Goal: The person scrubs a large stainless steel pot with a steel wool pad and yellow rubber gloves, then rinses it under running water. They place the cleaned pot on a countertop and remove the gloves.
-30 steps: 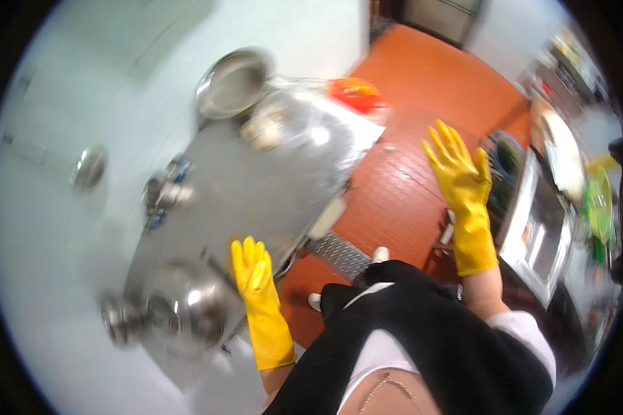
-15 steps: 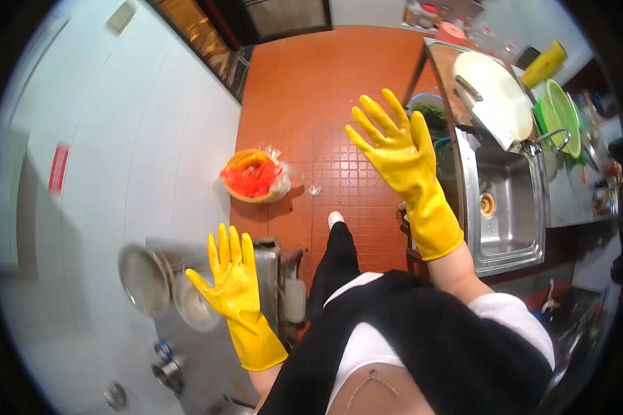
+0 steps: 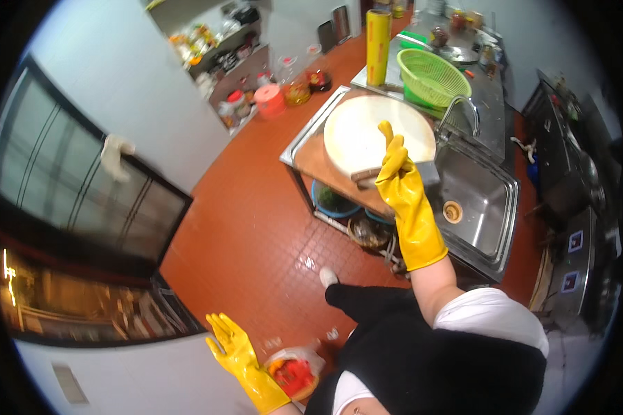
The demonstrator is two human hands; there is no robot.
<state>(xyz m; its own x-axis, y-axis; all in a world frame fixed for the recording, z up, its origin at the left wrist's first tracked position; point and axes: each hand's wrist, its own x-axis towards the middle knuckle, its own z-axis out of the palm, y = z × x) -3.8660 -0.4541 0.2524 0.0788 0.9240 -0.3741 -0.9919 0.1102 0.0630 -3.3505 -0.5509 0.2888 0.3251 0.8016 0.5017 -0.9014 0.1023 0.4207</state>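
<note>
I wear yellow rubber gloves on both hands. My right hand [image 3: 403, 181] is raised in front of the round white cutting board [image 3: 353, 135], fingers stretched out and seen edge-on, nothing visibly held. Behind it lies a cleaver [image 3: 429, 173], its brown handle and part of the blade showing at either side of the glove; contact cannot be made out. At lower left, my left hand [image 3: 237, 356] hangs open and bare of any object, beside a yellow bin [image 3: 304, 394] with a red bag in it.
Right of the board is a steel sink [image 3: 481, 207] with a curved tap [image 3: 464, 104]. Behind stand a green basket [image 3: 432, 76] and a yellow upright roll [image 3: 378, 48]. Below the board sits a blue-rimmed tub [image 3: 332, 200] of greens. Jars and a pink container [image 3: 269, 100] line the wall.
My view has swung to the right, toward the counter. My right hand has turned edge-on and now overlaps the board and cleaver. My left hand, still open, appears lower, beside the bin.
</note>
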